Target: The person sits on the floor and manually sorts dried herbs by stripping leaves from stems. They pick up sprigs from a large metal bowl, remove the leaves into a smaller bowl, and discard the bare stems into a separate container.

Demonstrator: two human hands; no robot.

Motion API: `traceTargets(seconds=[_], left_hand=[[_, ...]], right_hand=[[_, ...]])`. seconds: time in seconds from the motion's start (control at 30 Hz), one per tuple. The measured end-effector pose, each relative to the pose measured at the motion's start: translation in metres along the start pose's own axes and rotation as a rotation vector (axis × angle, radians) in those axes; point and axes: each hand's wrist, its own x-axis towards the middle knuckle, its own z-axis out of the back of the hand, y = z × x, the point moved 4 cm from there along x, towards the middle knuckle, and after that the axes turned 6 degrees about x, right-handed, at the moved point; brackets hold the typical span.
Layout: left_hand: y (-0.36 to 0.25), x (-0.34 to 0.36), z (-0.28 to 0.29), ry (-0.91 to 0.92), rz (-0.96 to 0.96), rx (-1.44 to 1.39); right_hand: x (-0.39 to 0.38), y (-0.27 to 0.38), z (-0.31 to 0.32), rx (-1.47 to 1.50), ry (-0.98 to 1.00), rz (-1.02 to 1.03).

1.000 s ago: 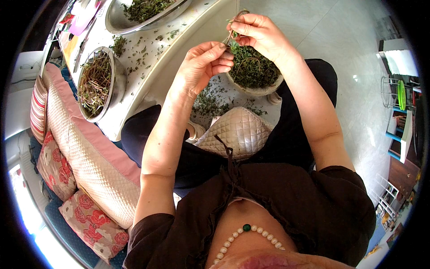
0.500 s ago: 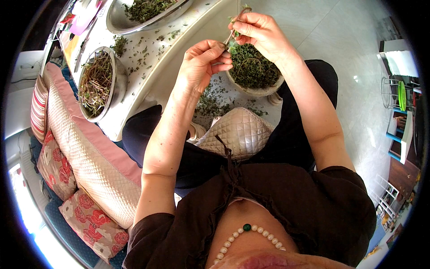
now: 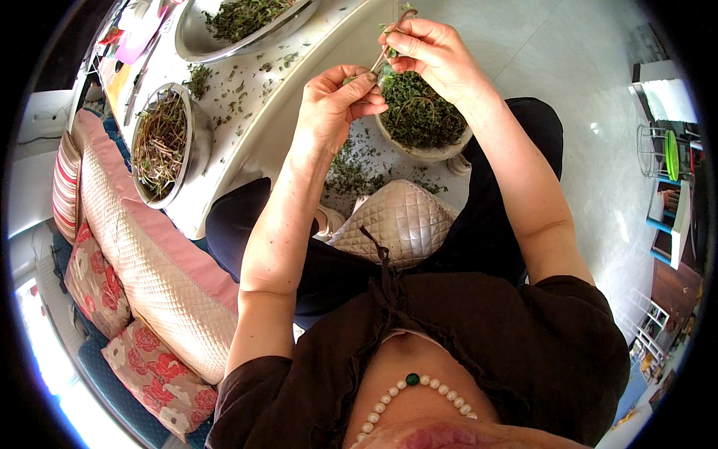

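Note:
Between my two hands runs a thin reddish plant stem (image 3: 380,61) with a few small green leaves at its upper end. The fingers of my left hand (image 3: 340,93) pinch the lower end. My right hand (image 3: 426,56), a little higher, is closed on the leafy upper part. Just below and behind them stands a round bowl (image 3: 426,154) heaped with dark green leaves (image 3: 422,112). A metal bowl (image 3: 196,142) at the left holds bare brown stems (image 3: 159,142). Farther off, a larger metal basin (image 3: 254,43) contains more leafy sprigs (image 3: 243,19).
The white table (image 3: 232,138) has loose leaves scattered over it, and more leaf bits (image 3: 351,172) lie below its edge. A quilted sofa (image 3: 157,247) with flowered cushions (image 3: 157,374) is at the left. A rack with a green plate (image 3: 671,157) stands far right.
My left hand has drawn very slightly left, and the leaf bits at its fingertips show less. Both hands keep their hold on the stem.

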Motion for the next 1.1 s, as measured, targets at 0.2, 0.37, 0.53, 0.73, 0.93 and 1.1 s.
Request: traceTargets(seconds=[0.2,0.37,0.53,0.73,0.93,1.1], left_hand=[[0.000,0.001,0.001,0.005,-0.009,-0.010],[-0.008,-0.003,-0.006,0.032,-0.078,0.041],[-0.014,-0.005,-0.013,0.074,-0.139,0.050],[0.018,0.010,-0.012,-0.004,0.083,0.231],[0.004,0.017,-0.032,-0.024,-0.108,0.325],[-0.015,0.015,-0.017,-0.205,-0.232,0.338]], right_hand=[[-0.002,0.003,-0.004,0.051,0.006,-0.005],[-0.002,-0.001,-0.001,0.187,-0.060,-0.040],[0.003,0.000,0.028,0.283,-0.125,-0.020],[0.004,0.007,0.027,0.297,-0.102,-0.032],[0.002,0.011,0.034,0.186,-0.128,0.048],[-0.001,0.016,0.033,0.039,-0.180,0.059]])
